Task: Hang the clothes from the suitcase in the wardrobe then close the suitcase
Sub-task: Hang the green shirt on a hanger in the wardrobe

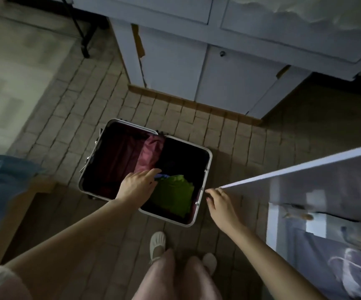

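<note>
An open suitcase (205, 150) with a silver frame lies flat on the tiled floor, both halves facing up. A green garment (173, 192) lies in its near right half, with a bit of blue-purple cloth (163, 176) at its top edge. A dark red lining (150, 152) covers the middle. My left hand (137, 184) reaches into the suitcase, fingers stretched out over the blue-purple cloth and the edge of the green garment. My right hand (219, 203) hangs with relaxed fingers just right of the suitcase, below the edge of the open wardrobe door (305, 169).
White cupboards (218, 68) stand behind the suitcase. Light patterned clothes (348, 263) hang inside the wardrobe at the right. A bed with blue bedding (4, 180) and a wooden frame is at the left. My feet in white shoes (157, 245) stand near the suitcase.
</note>
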